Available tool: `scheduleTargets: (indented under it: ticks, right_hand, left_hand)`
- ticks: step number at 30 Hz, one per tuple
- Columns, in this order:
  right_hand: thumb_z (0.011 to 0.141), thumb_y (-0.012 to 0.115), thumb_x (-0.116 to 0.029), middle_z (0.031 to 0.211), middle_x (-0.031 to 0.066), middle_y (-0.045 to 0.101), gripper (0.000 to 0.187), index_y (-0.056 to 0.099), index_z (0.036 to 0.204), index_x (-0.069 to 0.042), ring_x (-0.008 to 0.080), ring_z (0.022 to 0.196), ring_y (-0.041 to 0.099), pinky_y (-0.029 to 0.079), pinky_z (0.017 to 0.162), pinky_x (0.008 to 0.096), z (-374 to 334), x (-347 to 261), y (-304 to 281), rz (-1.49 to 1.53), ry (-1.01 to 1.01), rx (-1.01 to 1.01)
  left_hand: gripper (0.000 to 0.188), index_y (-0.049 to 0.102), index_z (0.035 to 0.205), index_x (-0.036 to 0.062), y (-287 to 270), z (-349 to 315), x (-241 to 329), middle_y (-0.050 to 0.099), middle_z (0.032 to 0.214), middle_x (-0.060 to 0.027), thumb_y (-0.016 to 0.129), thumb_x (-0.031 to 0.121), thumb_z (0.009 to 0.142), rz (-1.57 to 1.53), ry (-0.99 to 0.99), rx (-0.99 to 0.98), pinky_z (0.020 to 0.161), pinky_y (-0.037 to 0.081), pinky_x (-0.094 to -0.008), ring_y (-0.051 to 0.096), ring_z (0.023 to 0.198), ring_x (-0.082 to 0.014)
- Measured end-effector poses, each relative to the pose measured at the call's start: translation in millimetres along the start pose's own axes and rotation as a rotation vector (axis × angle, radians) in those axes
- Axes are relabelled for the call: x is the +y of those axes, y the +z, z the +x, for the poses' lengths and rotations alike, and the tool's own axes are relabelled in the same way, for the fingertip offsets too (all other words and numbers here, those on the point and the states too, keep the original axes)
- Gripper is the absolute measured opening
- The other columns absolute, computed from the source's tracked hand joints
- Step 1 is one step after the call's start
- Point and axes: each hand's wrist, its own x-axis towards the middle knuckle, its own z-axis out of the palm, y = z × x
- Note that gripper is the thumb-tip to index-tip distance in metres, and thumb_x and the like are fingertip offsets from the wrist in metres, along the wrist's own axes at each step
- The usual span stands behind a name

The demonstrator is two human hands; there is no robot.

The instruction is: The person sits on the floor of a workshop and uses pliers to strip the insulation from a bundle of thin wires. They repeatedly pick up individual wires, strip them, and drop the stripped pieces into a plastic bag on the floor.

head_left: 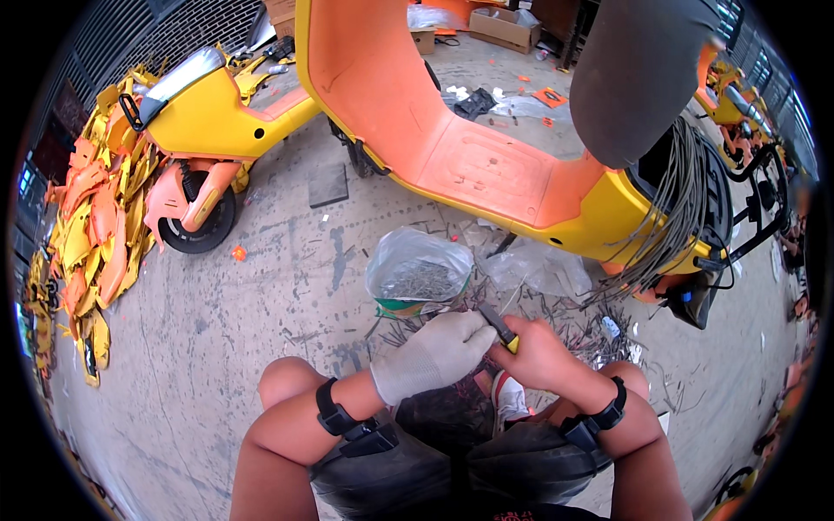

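My left hand [439, 352], in a pale grey knitted glove, is closed in front of my knees, its fingertips close to a hand tool [497, 324]. What those fingers hold, if anything, is too small to make out. Bare and wrapped round the tool's yellow handle is my right hand [540, 354]. The tool has a flat dark grey head pointing up and left; its exact kind does not show. Just beyond my left hand stands a green bucket [404, 306] lined with a clear plastic bag [391, 252], with many short grey pieces [421, 280] inside.
A yellow and orange scooter [495, 169] stands across the front, a bundle of grey cables [682, 208] draped over its right end. Dark cable scraps [599, 334] litter the floor near my right hand. Yellow and orange panels [100, 217] are heaped at left beside another scooter [195, 113].
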Motion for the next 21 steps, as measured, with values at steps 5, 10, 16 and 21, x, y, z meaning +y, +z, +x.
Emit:
scheduleTargets:
  ticks: [5,10,16,21]
  right_hand:
    - [0.084,0.072,-0.031,0.069,0.0224,0.064,0.035,0.064,0.097,0.001,0.0427,0.069,0.065,0.054,0.067,0.0425,-3,2,-2,0.177,0.006,-0.065]
    - [0.091,0.069,-0.032,0.070,0.0119,0.065,0.032,0.064,0.095,-0.001,0.0220,0.064,0.065,0.051,0.064,0.0328,-5,-11,-18,0.321,0.212,-0.296]
    - [0.094,0.066,-0.030,0.067,0.0018,0.062,0.027,0.064,0.092,-0.003,0.0101,0.063,0.060,0.048,0.060,0.0282,-8,-5,-23,0.495,0.233,-0.423]
    - [0.095,0.066,-0.030,0.067,0.0010,0.062,0.027,0.064,0.092,-0.004,0.0102,0.064,0.060,0.048,0.062,0.0282,-9,1,-24,0.555,0.212,-0.447]
  left_hand:
    - [0.022,0.061,0.093,-0.0003,-14,6,9,0.061,0.077,-0.0121,0.050,0.018,0.097,-0.186,-0.070,-0.163,0.066,0.049,-0.0371,0.062,0.071,-0.0262]
    - [0.025,0.062,0.093,0.0001,-21,9,18,0.058,0.073,-0.0062,0.048,0.019,0.099,-0.538,-0.446,-0.299,0.062,0.045,-0.0308,0.055,0.065,-0.0160]
    - [0.025,0.063,0.091,0.0022,-21,11,21,0.052,0.064,-0.0008,0.048,0.019,0.100,-0.528,-0.322,-0.284,0.054,0.040,-0.0261,0.048,0.057,-0.0082]
    - [0.025,0.062,0.089,0.0028,-19,12,18,0.050,0.062,-0.0004,0.047,0.020,0.101,-0.555,-0.311,-0.304,0.054,0.039,-0.0260,0.047,0.055,-0.0085]
